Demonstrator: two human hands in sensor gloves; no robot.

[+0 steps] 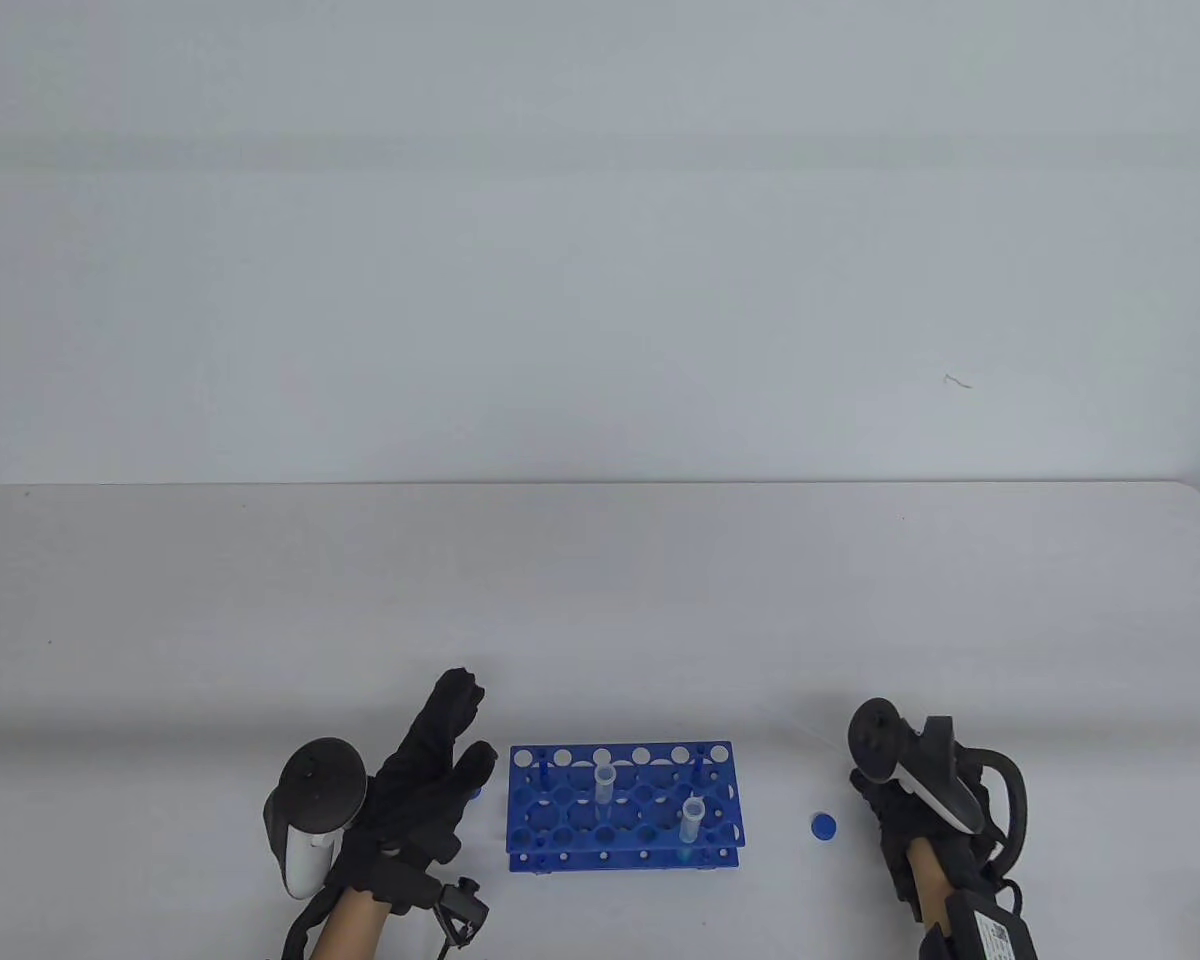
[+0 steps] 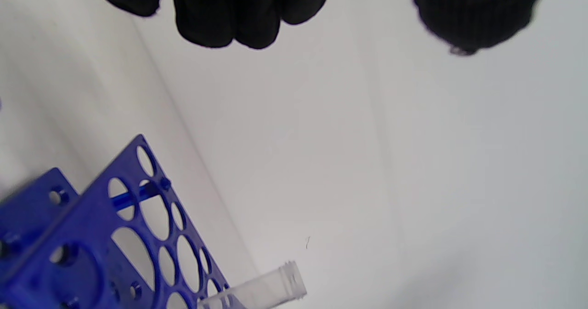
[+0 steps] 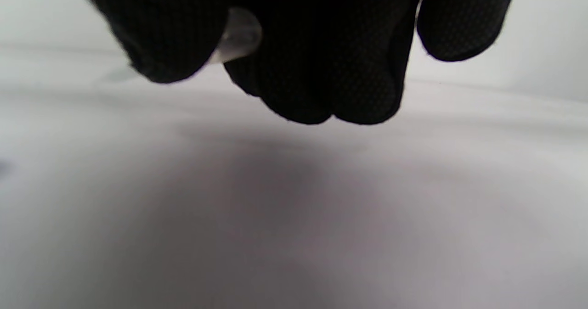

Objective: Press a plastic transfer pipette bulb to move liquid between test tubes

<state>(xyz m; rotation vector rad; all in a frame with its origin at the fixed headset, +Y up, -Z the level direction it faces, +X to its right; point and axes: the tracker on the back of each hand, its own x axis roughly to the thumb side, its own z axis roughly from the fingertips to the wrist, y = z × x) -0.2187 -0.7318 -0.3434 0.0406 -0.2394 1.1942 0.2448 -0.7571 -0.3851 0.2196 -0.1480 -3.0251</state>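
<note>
A blue test tube rack (image 1: 622, 806) stands near the table's front edge and holds two clear open tubes, one at the middle (image 1: 604, 784) and one to the right (image 1: 692, 818). My left hand (image 1: 470, 725) is open, its fingers spread, just left of the rack and touching nothing. In the left wrist view the rack (image 2: 92, 235) and one tube mouth (image 2: 280, 283) lie below the left hand (image 2: 353, 24). My right hand (image 1: 865, 790) is right of the rack, its fingers curled around a clear plastic pipette (image 3: 239, 38). The pipette's faint stem (image 1: 812, 733) points left and away.
A loose blue cap (image 1: 823, 825) lies on the table between the rack and my right hand. A small blue piece (image 1: 475, 793) shows under my left thumb. The white table (image 1: 600, 600) stretches far back to a white wall.
</note>
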